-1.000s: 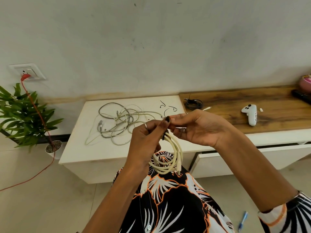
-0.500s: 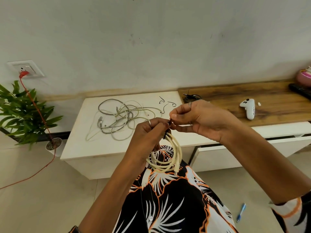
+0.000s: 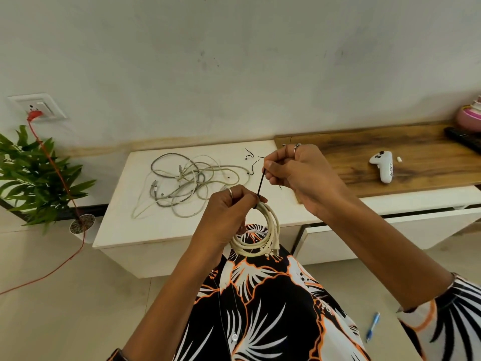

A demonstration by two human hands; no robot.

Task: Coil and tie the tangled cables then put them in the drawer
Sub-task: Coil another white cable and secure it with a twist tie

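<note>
A: What's the surface like?

B: A low white cabinet [image 3: 166, 230] stands against a pale, scuffed wall [image 3: 234, 61]. To its right a wooden top [image 3: 364, 149] runs along the same wall, with a white drawer front [image 3: 390, 230] under it; a dark gap shows along that drawer's upper edge. The floor is beige tile.

A: And the cables?

B: A loose tangle of grey cables [image 3: 187, 183] lies on the white top, with a few short black ties [image 3: 251, 162] just beside it towards the wood. A cream coiled cable [image 3: 260, 238] hangs in front of the cabinet's near edge. The left hand [image 3: 229, 214] grips the coil at its top. The right hand [image 3: 302, 175] pinches the end of a thin black tie [image 3: 261, 183] that runs down to the coil.

A: Anything hard to make out?

B: How the tie sits around the coil is hidden behind the left fingers. A pink object [image 3: 469, 115] and a dark one beside it are cut off at the right edge. I can't read the cables' plugs.

A: Room to move?

B: A white game controller [image 3: 382, 166] lies on the wood, well apart from the hands. A plant [image 3: 33, 175] sits left of the cabinet, with a red cord [image 3: 59, 178] from a wall socket [image 3: 39, 106] trailing to the floor. A blue pen [image 3: 372, 327] lies on the tiles near the right sleeve.
</note>
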